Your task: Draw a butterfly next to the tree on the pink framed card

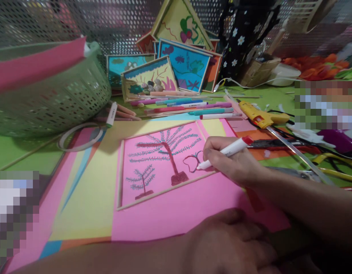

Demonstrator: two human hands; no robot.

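My right hand (pixel 231 160) is closed on a white marker with a red cap (pixel 230 150). Its tip touches a butterfly outline (pixel 192 163) on a pink sheet (pixel 170 205). The sheet bears a red and teal tree drawing (pixel 164 150) framed by thin wooden sticks (pixel 120 175). Lying flat, my left hand (pixel 233 243) presses the near edge of the pink sheet with its fingers spread.
A green perforated basket (pixel 50 99) stands at far left beside a tape roll (pixel 79 137). Several markers (pixel 187 108) lie behind the drawing, with painted pictures (pixel 187 64) propped further back. A yellow glue gun (pixel 260 116), glue stick and pliers lie at right.
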